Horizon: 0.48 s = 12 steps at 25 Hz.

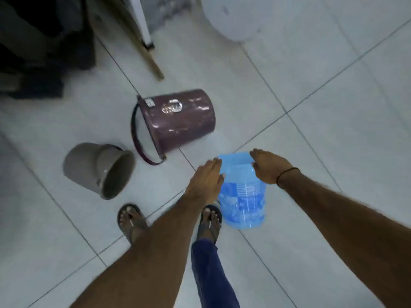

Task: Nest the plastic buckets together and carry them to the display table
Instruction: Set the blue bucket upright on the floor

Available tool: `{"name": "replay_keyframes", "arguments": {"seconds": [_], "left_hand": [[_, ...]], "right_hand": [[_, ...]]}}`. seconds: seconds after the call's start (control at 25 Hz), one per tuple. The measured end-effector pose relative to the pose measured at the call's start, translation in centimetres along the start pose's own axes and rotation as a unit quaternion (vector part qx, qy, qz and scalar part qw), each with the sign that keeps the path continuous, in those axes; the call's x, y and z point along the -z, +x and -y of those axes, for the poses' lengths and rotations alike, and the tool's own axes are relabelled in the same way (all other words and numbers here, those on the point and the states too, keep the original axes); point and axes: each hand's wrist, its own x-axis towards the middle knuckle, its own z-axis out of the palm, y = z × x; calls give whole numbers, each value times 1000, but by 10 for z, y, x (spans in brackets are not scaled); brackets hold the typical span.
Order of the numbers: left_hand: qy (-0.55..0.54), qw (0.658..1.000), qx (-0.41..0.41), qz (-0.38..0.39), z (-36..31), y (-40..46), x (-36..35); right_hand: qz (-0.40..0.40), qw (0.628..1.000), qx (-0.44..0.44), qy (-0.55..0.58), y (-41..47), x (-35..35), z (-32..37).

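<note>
Step in hand: gathering the first bucket. Left hand (pixel 205 180) and right hand (pixel 270 166) are pressing flat against opposite sides of the blue bucket (pixel 243 196), translucent patterned plastic, beside the feet. Maroon bucket (pixel 178 120) and grey bucket (pixel 99 168) are lying tipped on the tiled floor (pixel 333 130), glossy, tapered. Next, likely: slotting one into another, mouths aligned.

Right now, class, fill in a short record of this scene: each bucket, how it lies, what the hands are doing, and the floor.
blue bucket: held between both hands, above the floor
left hand: flat against the bucket's left side
right hand: on its right side, band at the wrist
maroon bucket: on its side, handle swung out to the left
grey bucket: on its side, mouth facing right
floor: pale tiles
nesting: not begun
</note>
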Motion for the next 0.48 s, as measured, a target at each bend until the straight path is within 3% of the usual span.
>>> {"name": "replay_keyframes", "arguments": {"seconds": [0.24, 0.48], "left_hand": [[67, 994, -60, 55, 17, 85, -109], [87, 989, -87, 80, 16, 61, -98]], "right_hand": [[-12, 997, 69, -41, 70, -94, -39], [-9, 991, 106, -87, 45, -90, -39]]}}
